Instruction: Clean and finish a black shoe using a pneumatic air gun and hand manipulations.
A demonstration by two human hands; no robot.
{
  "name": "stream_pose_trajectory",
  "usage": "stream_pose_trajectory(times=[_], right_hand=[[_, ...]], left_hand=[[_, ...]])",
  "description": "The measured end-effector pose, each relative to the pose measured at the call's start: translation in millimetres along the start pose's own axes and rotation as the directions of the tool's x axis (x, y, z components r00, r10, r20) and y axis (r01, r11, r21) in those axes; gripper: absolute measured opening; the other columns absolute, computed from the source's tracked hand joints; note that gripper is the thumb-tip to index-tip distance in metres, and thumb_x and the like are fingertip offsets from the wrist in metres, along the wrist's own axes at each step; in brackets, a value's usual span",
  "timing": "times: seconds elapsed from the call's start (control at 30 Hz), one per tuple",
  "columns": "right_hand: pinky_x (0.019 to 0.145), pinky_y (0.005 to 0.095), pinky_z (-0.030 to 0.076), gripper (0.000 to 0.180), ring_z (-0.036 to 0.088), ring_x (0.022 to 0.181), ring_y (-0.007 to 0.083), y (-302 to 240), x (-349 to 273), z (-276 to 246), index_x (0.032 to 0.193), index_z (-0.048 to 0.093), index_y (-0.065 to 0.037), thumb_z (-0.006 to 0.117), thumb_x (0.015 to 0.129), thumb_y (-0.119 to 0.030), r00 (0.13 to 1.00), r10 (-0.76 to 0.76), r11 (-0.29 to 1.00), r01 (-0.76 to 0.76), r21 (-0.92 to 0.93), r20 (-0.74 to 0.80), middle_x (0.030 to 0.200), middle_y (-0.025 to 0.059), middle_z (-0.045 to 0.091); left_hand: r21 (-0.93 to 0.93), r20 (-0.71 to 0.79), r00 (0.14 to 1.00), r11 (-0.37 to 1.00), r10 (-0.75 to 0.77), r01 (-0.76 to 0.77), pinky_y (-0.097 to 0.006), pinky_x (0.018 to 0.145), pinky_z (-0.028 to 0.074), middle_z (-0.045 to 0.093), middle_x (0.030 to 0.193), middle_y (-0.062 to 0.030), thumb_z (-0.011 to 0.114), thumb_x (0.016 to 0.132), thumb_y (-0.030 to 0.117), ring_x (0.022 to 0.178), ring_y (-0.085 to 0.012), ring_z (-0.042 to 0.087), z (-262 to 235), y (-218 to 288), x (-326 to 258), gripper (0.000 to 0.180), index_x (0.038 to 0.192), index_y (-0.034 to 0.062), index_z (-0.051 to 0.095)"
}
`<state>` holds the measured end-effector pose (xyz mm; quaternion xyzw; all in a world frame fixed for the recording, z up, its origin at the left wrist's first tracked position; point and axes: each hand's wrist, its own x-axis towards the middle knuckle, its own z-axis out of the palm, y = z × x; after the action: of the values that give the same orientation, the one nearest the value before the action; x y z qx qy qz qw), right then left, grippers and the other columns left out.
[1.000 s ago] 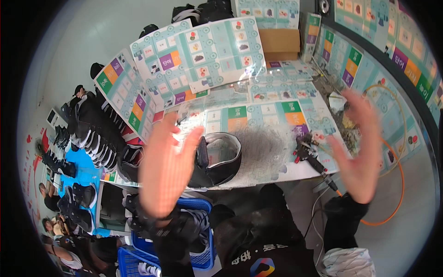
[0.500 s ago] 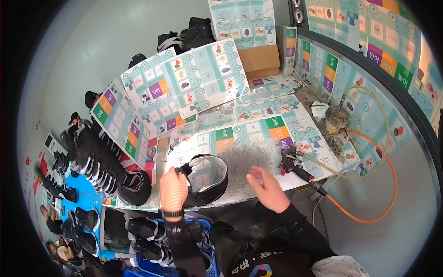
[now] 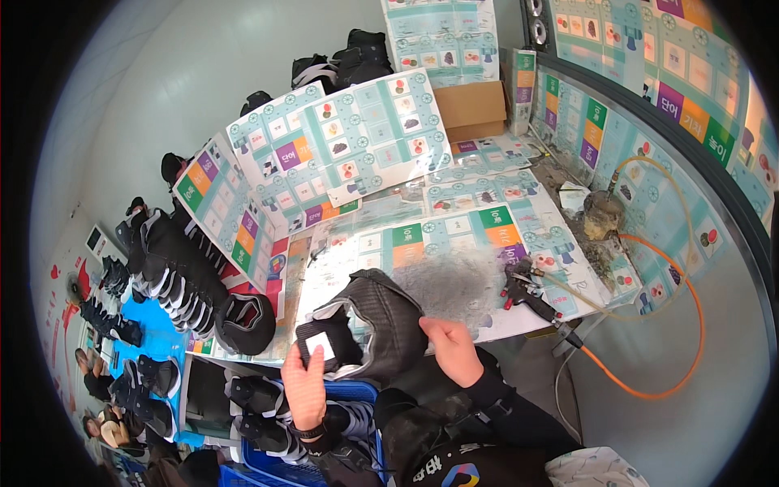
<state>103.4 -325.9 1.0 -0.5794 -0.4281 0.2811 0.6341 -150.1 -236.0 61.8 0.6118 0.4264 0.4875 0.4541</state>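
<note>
A black shoe upper (image 3: 398, 316) with a pale lining is held at the near edge of the worktable, its opening turned toward me. My left hand (image 3: 305, 390) grips it at the left, by the tongue (image 3: 333, 341), which carries a small white label. On the other side my right hand (image 3: 454, 349) is closed on the upper's edge, thumb and fingers pinching it. Right of the hands, a spray gun (image 3: 526, 294) with red knobs lies on the table.
Printed boards (image 3: 357, 138) stand behind the table. An orange hose (image 3: 699, 349) loops from the gun at the right, near a crusted pot (image 3: 602, 214). Left is a row of black uppers (image 3: 174, 268); below sits a blue basket (image 3: 369, 391) of shoes.
The upper has been lifted and turned, so its tongue and label show. My right hand, open and apart before, has come in and taken its edge. My left hand has moved lower.
</note>
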Motion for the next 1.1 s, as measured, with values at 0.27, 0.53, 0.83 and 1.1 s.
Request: stream_pose_trajectory(times=[0.27,0.53,0.83,1.1], right_hand=[[0.07,0.0334,0.047,0.048,0.052,0.072,0.0125,-16,24,-2,0.099,0.072,0.007,0.064,0.109,-0.039,0.995,0.038,0.984,-0.022,0.178,-0.087,0.076,0.0103,0.064],[0.082,0.0488,0.055,0.04,0.063,0.111,0.0401,14,28,-108,0.119,0.067,0.002,0.079,0.087,-0.018,0.846,-0.493,0.543,0.118,-0.832,-0.202,0.115,0.0175,0.067],[0.093,0.0506,0.057,0.047,0.057,0.121,0.0458,75,45,-180,0.116,0.058,0.005,0.077,0.075,-0.008,0.997,0.016,0.269,-0.075,-0.96,-0.073,0.125,0.027,0.058],[0.058,0.0344,0.055,0.033,0.07,0.076,0.02,10,-8,-165,0.118,0.067,0.007,0.071,0.088,-0.006,0.93,0.302,0.951,-0.277,0.139,-0.21,0.094,0.0105,0.074]], left_hand=[[-0.061,0.054,0.999,0.998,0.009,-0.005,-0.028,0.095,0.053,0.075,0.116,-0.0068,0.066,0.106,0.006,0.102,-0.013,0.068,7,-3,-12,0.029,0.133,-0.0049,0.067],[0.081,-0.147,0.989,0.997,0.026,-0.014,-0.031,0.091,0.052,0.075,0.108,-0.0089,0.062,0.107,0.014,0.094,-0.0151,0.065,-7,30,7,0.03,0.121,-0.0113,0.067],[0.249,0.171,0.985,0.965,0.041,-0.083,-0.035,0.068,0.058,0.074,0.087,-0.0126,0.064,0.1,0.014,0.075,-0.0198,0.07,87,-18,142,0.022,0.106,-0.0062,0.07],[0.336,0.28,0.95,0.941,-0.137,0.037,-0.036,0.062,0.063,0.073,0.086,-0.016,0.069,0.094,0.022,0.074,-0.0228,0.074,147,-29,143,0.034,0.1,-0.0122,0.071]])
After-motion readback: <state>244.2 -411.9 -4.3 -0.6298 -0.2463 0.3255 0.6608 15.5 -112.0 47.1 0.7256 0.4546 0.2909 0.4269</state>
